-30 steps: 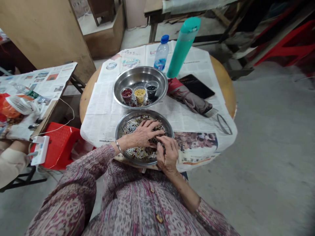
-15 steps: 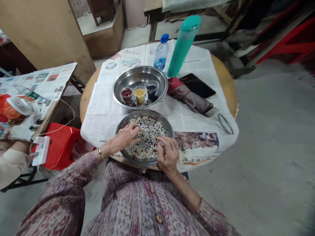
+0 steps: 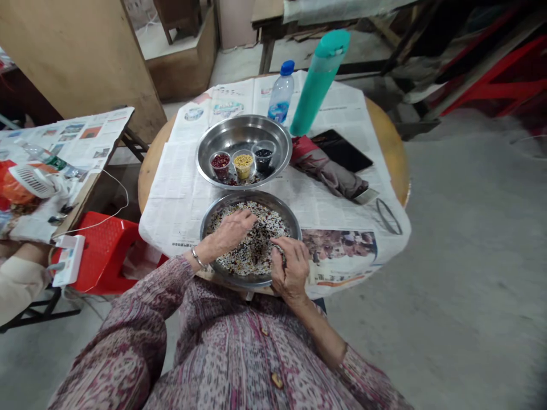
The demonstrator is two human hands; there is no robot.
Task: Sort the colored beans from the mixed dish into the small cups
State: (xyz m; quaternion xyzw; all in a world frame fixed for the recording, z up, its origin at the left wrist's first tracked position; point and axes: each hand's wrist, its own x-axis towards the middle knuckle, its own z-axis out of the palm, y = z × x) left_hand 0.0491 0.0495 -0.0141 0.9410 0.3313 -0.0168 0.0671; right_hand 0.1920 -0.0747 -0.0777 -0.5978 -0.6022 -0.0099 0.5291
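Note:
A steel bowl point(image 3: 251, 194) close to my body holds a mix of white, black, yellow and dark red grains and beans point(image 3: 277, 225). Over its middle, my left hand point(image 3: 236, 230) has its fingers closed together; whatever they hold is too small to make out. My right hand point(image 3: 294, 265) is at the bowl's right front edge, fingers bent and thumb apart, with nothing visible in it. Behind stands a larger steel basin point(image 3: 239, 126) with three clear cups: red beans point(image 3: 220, 162), yellow beans or grains point(image 3: 243, 162) and black beans point(image 3: 262, 154).
Newspaper covers the round table point(image 3: 171, 176). Farther back stand a blue-capped bottle point(image 3: 281, 94) and a teal bottle point(image 3: 319, 82). A folded umbrella point(image 3: 327, 166), a dark tablet-like object point(image 3: 342, 149) and a loop point(image 3: 388, 216) lie right. A red stool point(image 3: 106, 256) and another person's leg are left.
My left hand has moved right and a little away from me over the grains, its fingers now closer together. A darker patch shows below it. My right hand has barely moved.

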